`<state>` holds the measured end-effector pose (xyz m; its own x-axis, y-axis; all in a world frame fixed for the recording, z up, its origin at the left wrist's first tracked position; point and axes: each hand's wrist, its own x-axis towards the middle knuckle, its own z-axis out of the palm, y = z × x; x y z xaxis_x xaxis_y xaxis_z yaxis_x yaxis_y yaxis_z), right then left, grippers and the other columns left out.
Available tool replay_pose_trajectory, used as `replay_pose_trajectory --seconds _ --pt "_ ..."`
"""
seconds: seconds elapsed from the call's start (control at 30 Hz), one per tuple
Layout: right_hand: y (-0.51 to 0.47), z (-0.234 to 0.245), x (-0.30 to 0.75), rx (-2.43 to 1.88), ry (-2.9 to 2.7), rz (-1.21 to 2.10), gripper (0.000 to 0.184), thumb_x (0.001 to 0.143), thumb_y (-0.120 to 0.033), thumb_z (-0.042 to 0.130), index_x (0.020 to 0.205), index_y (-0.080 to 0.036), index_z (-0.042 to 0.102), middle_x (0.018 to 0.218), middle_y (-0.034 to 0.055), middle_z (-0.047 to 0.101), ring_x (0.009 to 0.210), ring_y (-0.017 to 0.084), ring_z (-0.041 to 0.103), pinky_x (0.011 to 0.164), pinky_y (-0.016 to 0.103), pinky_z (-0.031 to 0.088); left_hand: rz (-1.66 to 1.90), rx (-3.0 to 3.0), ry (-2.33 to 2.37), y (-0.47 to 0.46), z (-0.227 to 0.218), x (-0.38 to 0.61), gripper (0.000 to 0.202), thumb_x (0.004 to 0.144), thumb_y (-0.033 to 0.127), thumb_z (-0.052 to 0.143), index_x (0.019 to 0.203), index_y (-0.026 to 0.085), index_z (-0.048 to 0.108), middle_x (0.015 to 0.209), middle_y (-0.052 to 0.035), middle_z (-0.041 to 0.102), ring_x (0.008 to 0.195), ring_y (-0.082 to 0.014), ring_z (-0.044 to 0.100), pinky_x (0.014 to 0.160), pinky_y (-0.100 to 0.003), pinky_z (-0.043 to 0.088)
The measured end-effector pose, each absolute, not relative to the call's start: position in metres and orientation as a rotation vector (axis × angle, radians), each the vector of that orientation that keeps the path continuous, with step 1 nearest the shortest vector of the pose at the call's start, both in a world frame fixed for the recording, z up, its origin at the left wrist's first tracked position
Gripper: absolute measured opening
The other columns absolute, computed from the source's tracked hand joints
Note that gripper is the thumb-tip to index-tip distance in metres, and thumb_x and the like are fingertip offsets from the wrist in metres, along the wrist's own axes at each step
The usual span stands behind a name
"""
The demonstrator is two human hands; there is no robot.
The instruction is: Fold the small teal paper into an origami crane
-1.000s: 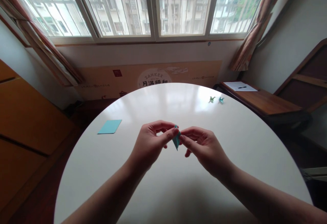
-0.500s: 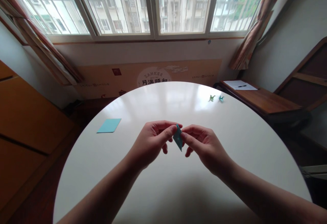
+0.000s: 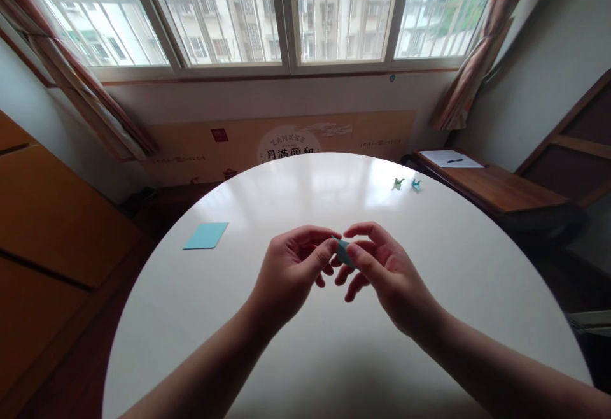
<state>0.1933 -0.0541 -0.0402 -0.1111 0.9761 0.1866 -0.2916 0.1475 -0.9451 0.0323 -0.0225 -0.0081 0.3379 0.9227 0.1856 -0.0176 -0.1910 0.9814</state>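
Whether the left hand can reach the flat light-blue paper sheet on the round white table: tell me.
Probably yes: only bare round white table lies between the left hand and the light-blue paper sheet. But it and the right hand pinch a small folded teal paper piece, so it is occupied.

Bright daylight from the windows [image 3: 296, 18] glares on the table [image 3: 334, 183]; edges bend, fisheye-like.
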Motion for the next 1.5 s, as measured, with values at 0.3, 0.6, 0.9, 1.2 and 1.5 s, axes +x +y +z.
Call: replay_pose_trajectory --seconds 0.3,0.6,0.9,1.2,1.5 --pt "-0.0535 -0.0392 0.1955 -0.766 -1.221 1.199 0.021 0.092 -0.037 0.070 0.101 -0.023 0.057 0.080 -0.0004 0.071 0.060 0.014 0.067 0.045 0.023 0.054 1.144 1.433 0.836 -0.0253 -0.0095 0.0320 0.021 0.081 0.028 0.077 0.099 0.016 0.075 0.073 -0.0042 0.073 0.061 -0.0155 0.066 0.044 -0.020 0.052" --pt "-0.0582 -0.0355 0.1968 -0.752 -1.256 1.180 0.015 0.093 -0.031 0.069 0.099 -0.023 0.058 0.080 0.0001 0.072 0.060 0.014 0.067 0.048 0.023 0.055 1.141 1.400 0.801 -0.0257 -0.0089 0.0314 0.014 0.076 0.013 0.074 0.089 0.017 0.076 0.073 -0.0033 0.075 0.063 -0.0168 0.070 0.043 -0.018 0.051" --pt "-0.0603 -0.0379 0.1976 -0.776 -1.305 1.122 0.015 0.092 -0.027 0.069 0.103 -0.025 0.059 0.082 -0.0002 0.071 0.062 0.014 0.067 0.049 0.024 0.055 1.101 1.225 0.826 -0.0242 -0.0063 0.0334 0.007 0.072 0.014 0.075 0.079 0.016 0.074 0.062 -0.0001 0.070 0.055 -0.0136 0.066 0.040 -0.016 0.047" --pt "-0.0610 -0.0361 0.1968 -0.782 -1.283 1.082 0.010 0.092 -0.023 0.067 0.100 -0.024 0.060 0.085 0.0004 0.070 0.063 0.014 0.067 0.047 0.023 0.055 1.149 1.294 0.783 -0.0235 -0.0093 0.0311 0.009 0.081 0.023 0.079 0.086 0.017 0.073 0.067 -0.0002 0.071 0.058 -0.0134 0.068 0.044 -0.016 0.051" --pt "-0.0609 -0.0377 0.1966 -0.796 -1.283 1.047 0.010 0.092 -0.024 0.068 0.098 -0.024 0.060 0.079 -0.0014 0.067 0.063 0.014 0.067 0.050 0.025 0.056 1.070 1.549 0.907 -0.0292 -0.0069 0.0324 0.017 0.080 0.031 0.081 0.089 0.017 0.076 0.068 -0.0023 0.070 0.060 -0.0132 0.063 0.043 -0.016 0.048"
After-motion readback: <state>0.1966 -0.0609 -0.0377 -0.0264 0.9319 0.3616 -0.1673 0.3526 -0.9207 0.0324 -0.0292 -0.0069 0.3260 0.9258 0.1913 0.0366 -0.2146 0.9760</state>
